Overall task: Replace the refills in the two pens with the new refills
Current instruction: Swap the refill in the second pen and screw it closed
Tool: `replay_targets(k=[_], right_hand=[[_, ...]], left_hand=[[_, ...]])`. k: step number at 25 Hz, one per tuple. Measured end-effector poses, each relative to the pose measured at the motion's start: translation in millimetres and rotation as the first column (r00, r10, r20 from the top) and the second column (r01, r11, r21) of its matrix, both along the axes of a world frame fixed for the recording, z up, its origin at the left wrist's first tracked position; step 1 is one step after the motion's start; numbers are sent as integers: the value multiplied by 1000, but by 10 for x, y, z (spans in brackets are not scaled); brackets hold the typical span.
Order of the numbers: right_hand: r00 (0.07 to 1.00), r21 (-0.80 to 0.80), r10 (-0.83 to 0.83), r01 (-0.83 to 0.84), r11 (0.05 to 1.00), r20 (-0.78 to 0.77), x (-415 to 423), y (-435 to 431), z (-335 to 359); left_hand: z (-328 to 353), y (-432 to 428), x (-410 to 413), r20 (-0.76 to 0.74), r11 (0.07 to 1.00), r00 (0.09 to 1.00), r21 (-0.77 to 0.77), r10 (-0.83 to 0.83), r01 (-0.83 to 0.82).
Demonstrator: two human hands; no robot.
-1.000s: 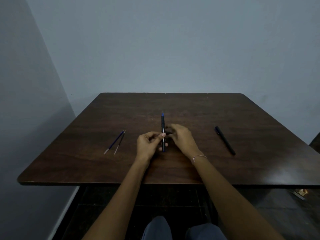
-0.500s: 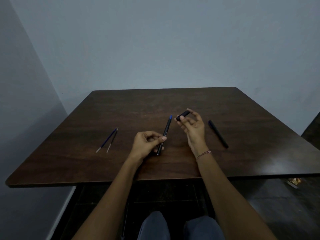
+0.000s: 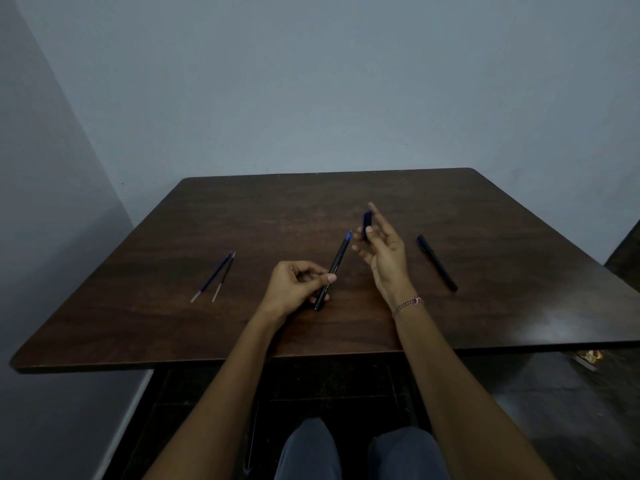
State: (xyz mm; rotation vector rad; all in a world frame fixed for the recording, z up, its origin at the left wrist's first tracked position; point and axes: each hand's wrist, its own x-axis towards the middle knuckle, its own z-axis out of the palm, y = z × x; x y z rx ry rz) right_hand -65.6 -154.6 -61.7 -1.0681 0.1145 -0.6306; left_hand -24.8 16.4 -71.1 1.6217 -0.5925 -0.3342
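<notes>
My left hand (image 3: 294,289) pinches a black pen (image 3: 335,265) near its lower end; the uncapped blue tip points up and away. My right hand (image 3: 384,254) is raised beside that tip and holds the dark blue pen cap (image 3: 367,223) between thumb and fingers, with the other fingers spread. A second black pen (image 3: 437,263) lies capped on the table to the right of my right hand. Two thin refills (image 3: 216,277), one blue and one dark, lie side by side on the table to the left.
The dark wooden table (image 3: 346,341) stands against a grey wall, with a wall corner at the left. My knees show below the near edge. A small shiny object (image 3: 588,356) lies on the floor at the right.
My right hand pulled the cap off the pen and lifted it up and to the right. The pen in my left hand tilted so its tip leans right.
</notes>
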Motion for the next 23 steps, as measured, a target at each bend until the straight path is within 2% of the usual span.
replay_targets(k=[4,7,10,13,16,20,23], right_hand=[[990,-96,-93,83,992,-108,24,-7,-32],[983,-178,-112,85,980,-148,21,-9,-30],[979,-281,-145,101,954,-140,32,3,-49],[984,-300,-137,98,949,-111,18,0,-41],[986,-279,-130,96,956,-107,15,-5,-35],[994,-140,-87,76,987,-73,2,12,-2],[993,-48,-117,116,992,-11,-27,10,20]], left_hand=[[5,4,3,-7,1000,1000,-3,10,-10],[9,2,0,-8,1000,1000,-7,13,-13],[2,-4,-3,2,1000,1000,-14,12,-12],[4,3,-5,4,1000,1000,-15,11,-11],[16,15,-10,2,1000,1000,-11,4,-4],[31,16,-25,13,1000,1000,4,-3,3],[27,13,-31,9,1000,1000,17,-3,3]])
